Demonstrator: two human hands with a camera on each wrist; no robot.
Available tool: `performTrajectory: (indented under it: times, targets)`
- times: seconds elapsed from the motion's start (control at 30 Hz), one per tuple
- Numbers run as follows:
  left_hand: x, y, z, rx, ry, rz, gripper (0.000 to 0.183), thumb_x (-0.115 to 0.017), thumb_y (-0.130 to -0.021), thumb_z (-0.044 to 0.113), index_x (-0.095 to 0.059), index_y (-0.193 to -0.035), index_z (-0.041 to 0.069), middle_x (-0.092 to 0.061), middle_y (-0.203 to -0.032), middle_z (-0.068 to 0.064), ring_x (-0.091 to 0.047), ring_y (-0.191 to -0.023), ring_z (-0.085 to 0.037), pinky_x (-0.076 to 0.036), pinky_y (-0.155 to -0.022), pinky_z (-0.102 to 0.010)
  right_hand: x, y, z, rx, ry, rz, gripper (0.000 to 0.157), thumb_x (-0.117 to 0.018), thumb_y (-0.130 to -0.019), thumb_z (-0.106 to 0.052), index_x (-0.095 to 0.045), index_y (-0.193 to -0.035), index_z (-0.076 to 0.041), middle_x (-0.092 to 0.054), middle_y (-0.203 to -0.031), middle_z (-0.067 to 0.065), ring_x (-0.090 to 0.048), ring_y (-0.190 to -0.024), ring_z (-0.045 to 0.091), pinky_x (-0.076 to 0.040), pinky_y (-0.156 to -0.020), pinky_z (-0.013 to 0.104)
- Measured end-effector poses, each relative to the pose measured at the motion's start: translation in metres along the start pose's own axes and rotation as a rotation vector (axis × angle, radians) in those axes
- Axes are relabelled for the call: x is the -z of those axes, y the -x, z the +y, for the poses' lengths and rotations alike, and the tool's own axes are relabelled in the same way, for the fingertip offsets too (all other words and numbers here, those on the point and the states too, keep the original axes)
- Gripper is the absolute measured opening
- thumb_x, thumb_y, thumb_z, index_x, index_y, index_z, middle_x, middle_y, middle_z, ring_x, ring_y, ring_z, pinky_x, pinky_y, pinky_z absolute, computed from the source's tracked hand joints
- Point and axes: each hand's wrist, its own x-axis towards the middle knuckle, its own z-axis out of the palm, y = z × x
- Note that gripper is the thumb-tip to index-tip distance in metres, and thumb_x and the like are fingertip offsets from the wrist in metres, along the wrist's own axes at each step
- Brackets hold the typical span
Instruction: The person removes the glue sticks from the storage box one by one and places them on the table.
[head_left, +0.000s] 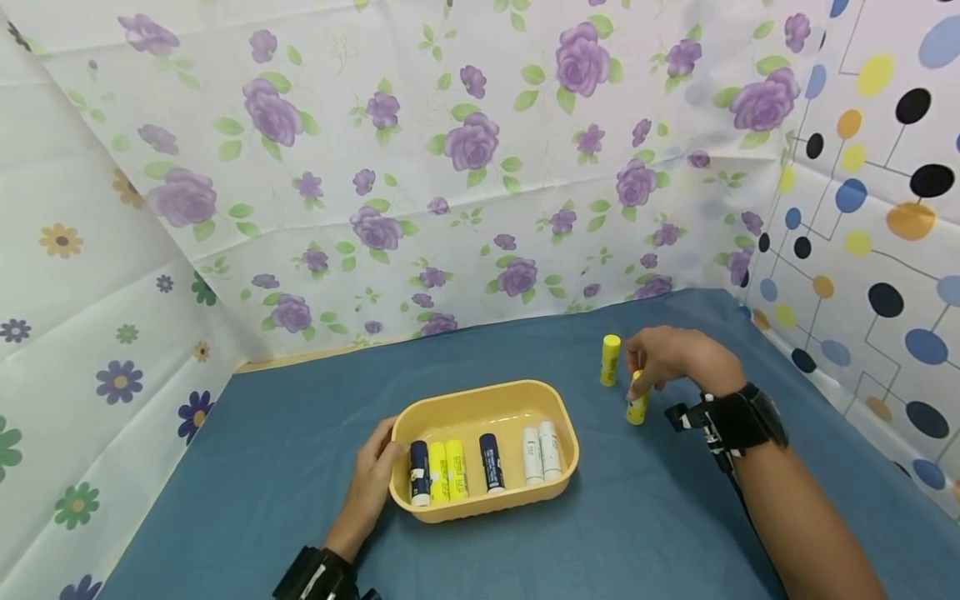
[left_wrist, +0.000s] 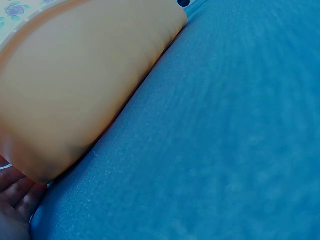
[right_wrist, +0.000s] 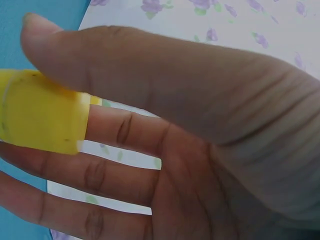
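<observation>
In the head view my right hand pinches a yellow glue stick, which stands upright on the blue cloth. The right wrist view shows the thumb along one side of the yellow glue stick, with fingers on the other side. Just left of it stands another yellow glue stick. My left hand holds the left end of a yellow plastic basket, thumb at the rim and fingers outside. Inside lie two dark blue glue sticks, two yellow ones and two white ones.
A blue cloth covers the table. Behind it hangs a white sheet with purple roses. Patterned sheets stand along the left and right sides, the right one with coloured dots. Both wrists wear black straps.
</observation>
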Motion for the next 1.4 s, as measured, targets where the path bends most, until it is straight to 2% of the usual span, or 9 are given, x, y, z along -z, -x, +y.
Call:
performTrajectory:
  times: [0.27,0.47,0.6,0.8,1.13,1.4]
  targets:
    - [0.0,0.0,-0.001,-0.003,-0.003,0.002,0.041,-0.049,-0.098,0.008,-0.056,-0.138,0.015,-0.06,-0.132,-0.009,-0.059,-0.113,-0.024,-0.049,-0.089,-0.027,0.001,0.003,0.0,0.015,-0.01,0.002,0.042,-0.081,-0.074,-0.047,-0.066,-0.097,-0.015,-0.065,-0.095,0.004,-0.062,-0.084,0.025,-0.048,-0.068,0.04]
    - [0.0,-0.001,-0.001,-0.009,-0.008,0.008,0.04,-0.049,-0.099,0.008,-0.056,-0.138,0.014,-0.06,-0.132,-0.009,-0.059,-0.114,-0.024,-0.047,-0.09,-0.026,0.004,0.009,-0.002,0.041,0.045,0.063,0.051,-0.078,-0.072,-0.055,-0.069,-0.107,-0.019,-0.067,-0.11,0.004,-0.062,-0.096,0.024,-0.05,-0.076,0.045]
    - [0.0,-0.001,0.0,-0.006,-0.018,0.009,0.039,-0.049,-0.099,0.01,-0.057,-0.137,0.014,-0.06,-0.132,-0.008,-0.059,-0.114,-0.023,-0.047,-0.09,-0.024,0.006,0.012,-0.005,0.043,0.068,0.085,0.057,-0.076,-0.071,-0.059,-0.069,-0.112,-0.02,-0.068,-0.109,0.002,-0.063,-0.097,0.024,-0.049,-0.079,0.048]
    - [0.0,-0.001,0.001,-0.005,-0.014,0.012,0.04,-0.049,-0.099,0.008,-0.056,-0.137,0.016,-0.06,-0.132,-0.008,-0.06,-0.114,-0.023,-0.048,-0.089,-0.027,0.011,0.022,-0.01,0.008,0.087,0.111,0.068,-0.073,-0.069,-0.067,-0.068,-0.118,-0.02,-0.07,-0.11,0.001,-0.063,-0.097,0.025,-0.049,-0.077,0.048]
    - [0.0,-0.001,0.003,0.013,-0.035,0.023,0.041,-0.049,-0.098,0.009,-0.056,-0.138,0.017,-0.06,-0.133,-0.006,-0.059,-0.115,-0.02,-0.048,-0.089,-0.027,0.015,0.041,-0.021,0.012,0.113,0.262,0.075,-0.069,-0.071,-0.07,-0.066,-0.125,-0.017,-0.068,-0.117,0.008,-0.063,-0.101,0.03,-0.048,-0.076,0.051]
    - [-0.001,-0.001,0.003,0.005,-0.029,0.022,0.041,-0.049,-0.098,0.008,-0.056,-0.137,0.018,-0.06,-0.132,-0.005,-0.059,-0.115,-0.02,-0.047,-0.089,-0.026,0.012,0.054,-0.032,0.108,0.079,0.367,0.078,-0.065,-0.081,-0.063,-0.053,-0.141,-0.015,-0.067,-0.122,0.013,-0.064,-0.104,0.032,-0.051,-0.077,0.052]
